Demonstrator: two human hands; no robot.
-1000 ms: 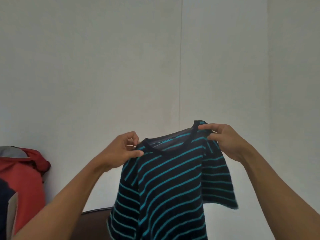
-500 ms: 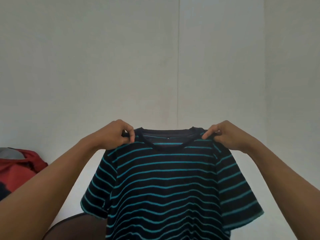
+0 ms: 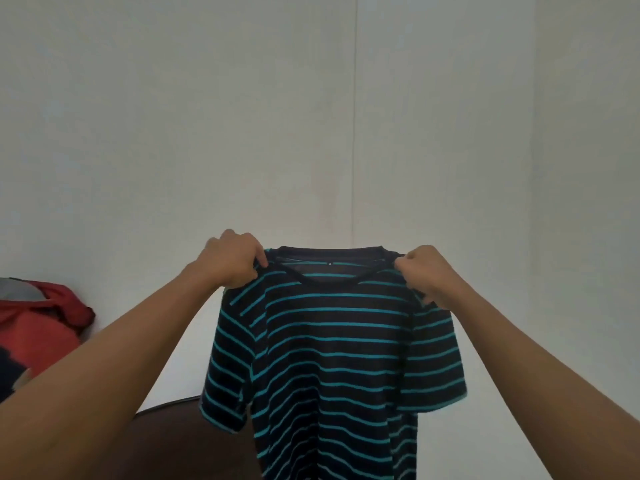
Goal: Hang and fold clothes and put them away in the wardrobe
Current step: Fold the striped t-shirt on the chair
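Note:
A black T-shirt with thin teal stripes point(image 3: 332, 348) hangs spread out in front of me, collar up and facing me. My left hand point(image 3: 232, 259) grips its left shoulder beside the collar. On the other side, my right hand point(image 3: 424, 273) pinches the right shoulder seam. Both arms are stretched forward at about chest height. Both short sleeves droop at the sides, and the hem runs out of view at the bottom.
A plain white wall point(image 3: 311, 116) with a vertical seam fills the background. A red garment point(image 3: 38, 323) lies piled at the left edge. A dark brown rounded piece of furniture point(image 3: 180, 441) sits low behind the shirt.
The shirt went from twisted and held at the collar to spread flat, facing me. Both hands shifted outward to the shoulders, and the sleeves now hang closer in.

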